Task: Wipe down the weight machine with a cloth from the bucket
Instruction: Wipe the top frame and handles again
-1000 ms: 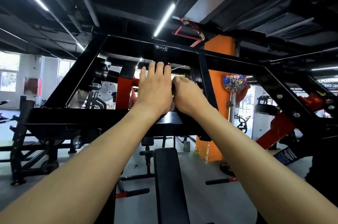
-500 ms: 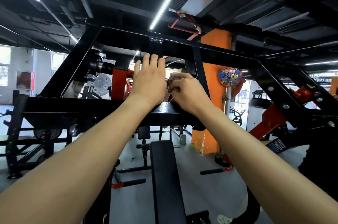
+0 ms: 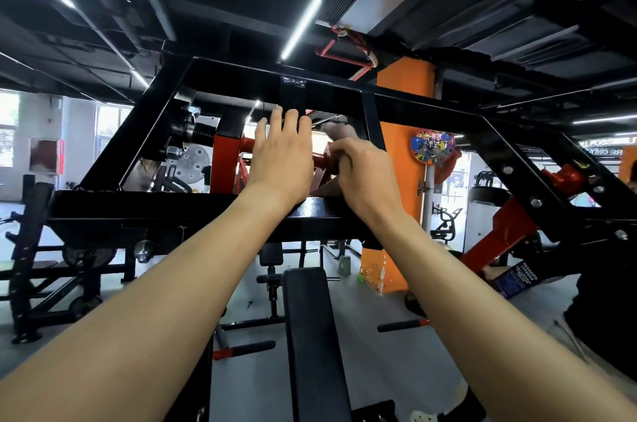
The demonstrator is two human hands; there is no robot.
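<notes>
Weight machine (image 3: 165, 206): a glossy black steel frame with a red shaft (image 3: 319, 161), both bare arms stretched up to it.
The right hand (image 3: 363, 173) curls round a pale, blurred cloth (image 3: 339, 132) that bunches just above its fingers, against the shaft. Just left of that grip, the left hand (image 3: 281, 159) is held flat, fingers straight and together.

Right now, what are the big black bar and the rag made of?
The black frame bar looks like painted steel: glossy, with light glints. The cloth, gripped in the right hand, looks like soft fabric, crumpled; too blurred to say more.
</notes>
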